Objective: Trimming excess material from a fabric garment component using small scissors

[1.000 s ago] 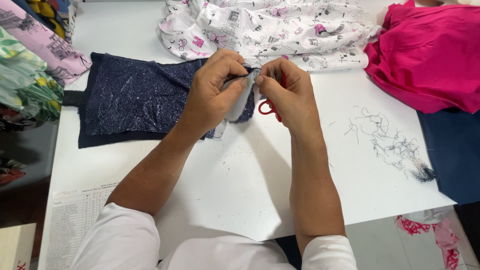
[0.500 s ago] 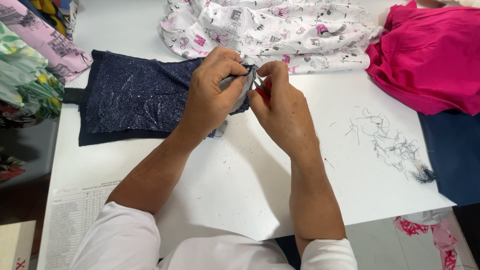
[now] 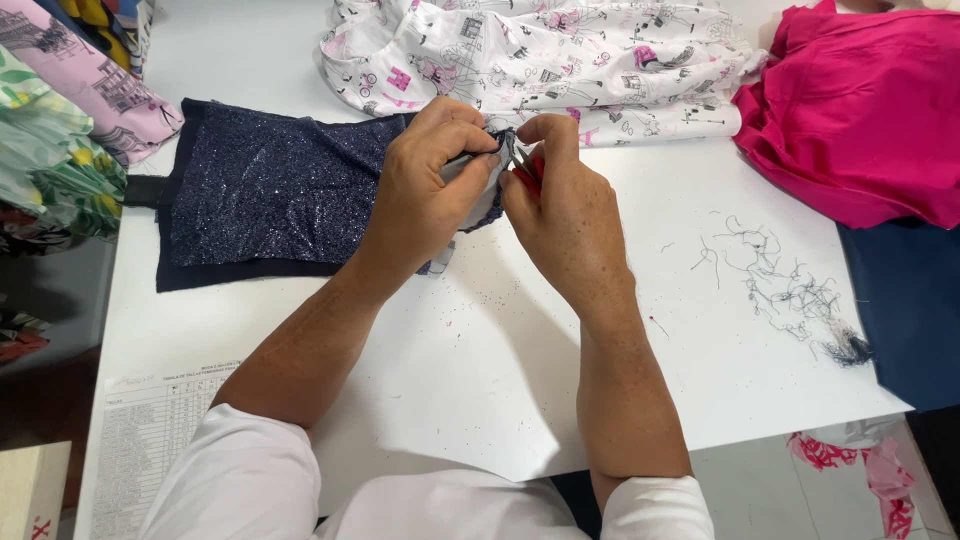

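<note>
Two hands on navy glitter fabric [image 3: 270,195], w/ red snips [image 3: 530,170].
L hand [image 3: 430,195] pinches limp edge; R hand [image 3: 560,215] grips snips; soft, hold nr seam.

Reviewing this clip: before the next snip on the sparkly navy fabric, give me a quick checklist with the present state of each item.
1. Left hand pinches the edge of the navy glitter fabric: ok.
2. Right hand holds the red-handled snips at that edge: ok.
3. Blade tips clear of the fingers: cannot tell, hidden between the hands.
4. Rest of the fabric lies flat on the white table: ok.
5. Pile of cut threads lies apart from the work: ok.
</note>
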